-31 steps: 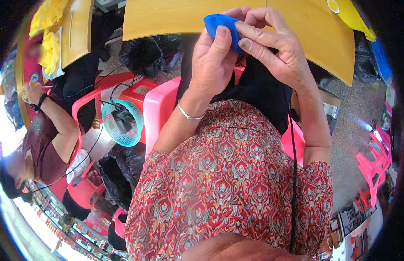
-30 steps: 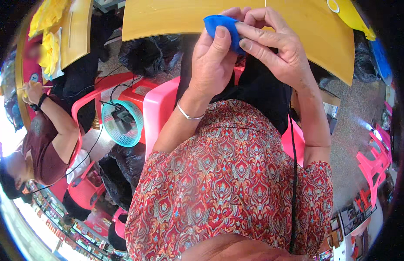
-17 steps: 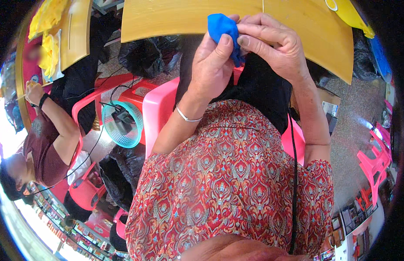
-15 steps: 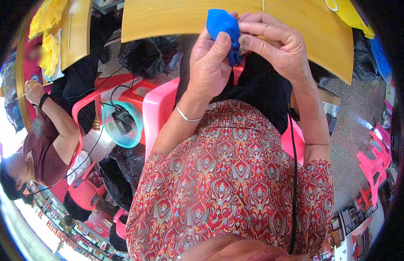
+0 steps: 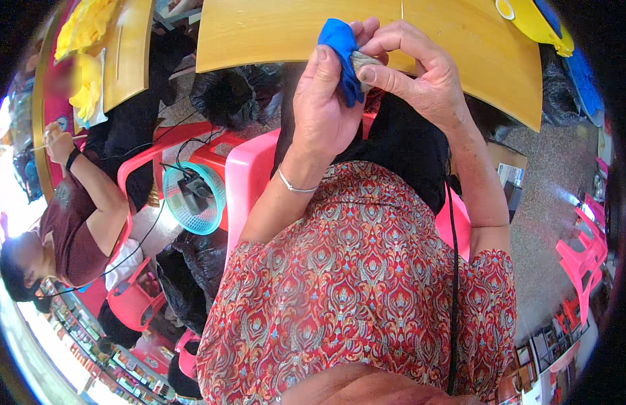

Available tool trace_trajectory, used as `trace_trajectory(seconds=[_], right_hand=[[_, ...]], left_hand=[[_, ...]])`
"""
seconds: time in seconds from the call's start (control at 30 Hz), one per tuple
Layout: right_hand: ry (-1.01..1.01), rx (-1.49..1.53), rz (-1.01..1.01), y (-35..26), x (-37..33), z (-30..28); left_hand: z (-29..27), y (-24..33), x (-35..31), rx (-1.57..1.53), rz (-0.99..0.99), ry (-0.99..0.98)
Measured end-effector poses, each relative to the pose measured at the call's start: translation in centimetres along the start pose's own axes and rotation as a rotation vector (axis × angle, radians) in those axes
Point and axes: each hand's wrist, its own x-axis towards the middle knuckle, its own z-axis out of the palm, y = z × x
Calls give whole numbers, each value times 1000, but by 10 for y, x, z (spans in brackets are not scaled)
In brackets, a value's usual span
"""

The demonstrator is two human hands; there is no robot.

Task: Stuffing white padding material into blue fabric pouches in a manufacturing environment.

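Observation:
A small piece of blue cloth point(image 5: 340, 39) is gripped between the thumb and fingers of my left hand point(image 5: 318, 111), raised near the table's front edge. Its lower end droops beside my left thumb. My right hand point(image 5: 424, 77) pinches a greyish-beige, fibrous-looking bit point(image 5: 363, 62) at the right side of the cloth. Whether that bit is stuffing or part of the lining, I cannot tell. The two hands are close together, and the fingertips behind the cloth are partly hidden.
Ahead is a yellow wooden table point(image 5: 259, 34), with yellow cloth point(image 5: 532, 25) at its right end. A teal basket point(image 5: 193, 198) holding a black device stands on a red stool to the left. A co-worker point(image 5: 80, 216) sits farther left. Behind the right arm lies a cardboard box point(image 5: 507, 160).
The greyish-beige bit now shows between my right fingertips and the cloth. My left hand has turned slightly, its palm more visible, and the blue cloth hangs more upright.

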Motion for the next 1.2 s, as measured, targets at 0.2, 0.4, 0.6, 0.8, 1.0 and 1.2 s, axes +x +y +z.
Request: trace_trajectory(seconds=[0.2,0.4,0.6,0.8,1.0,1.2], right_hand=[[28,-66,1,-11,0,3],[17,-386,-212,-17,5,9],[-16,-581,-98,-42,12,2],[-51,287,187,-4,6,4],[-122,7,-40,6,20,8],[-79,83,26,12,21,14]], left_hand=[[-1,4,-4,16,12,-19],[-6,8,5,14,54,-21],[2,18,-3,223,1,-44],[4,18,-9,71,-98,-57],[-11,19,4,344,102,79],[-18,23,6,394,123,119]])
